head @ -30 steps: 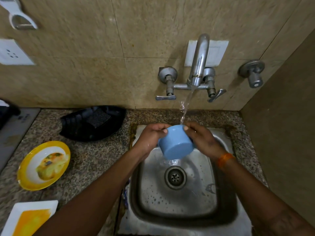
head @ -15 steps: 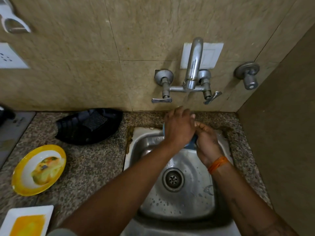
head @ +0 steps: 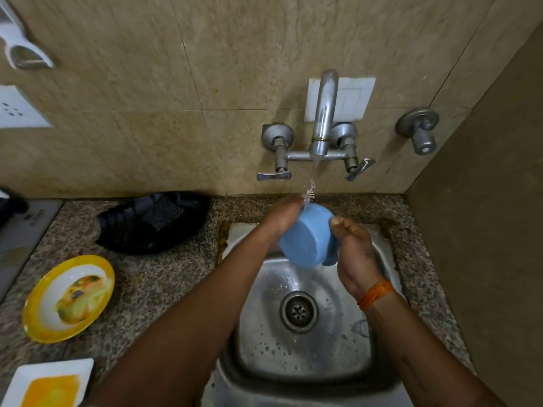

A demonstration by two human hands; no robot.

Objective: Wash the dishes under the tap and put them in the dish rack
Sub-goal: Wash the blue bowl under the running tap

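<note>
Change from half a second earlier: the left hand [head: 283, 220], then laid over the blue bowl [head: 307, 239] and hiding most of it, has moved to its left side. The bowl's base again faces the camera, as one second ago. Water [head: 310, 183] visibly runs from the tap [head: 323, 113] again.

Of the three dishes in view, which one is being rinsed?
The round blue plastic bowl, held over the steel sink by both hands. The yellow-rimmed round plate and the white square plate sit food-stained on the counter.
</note>
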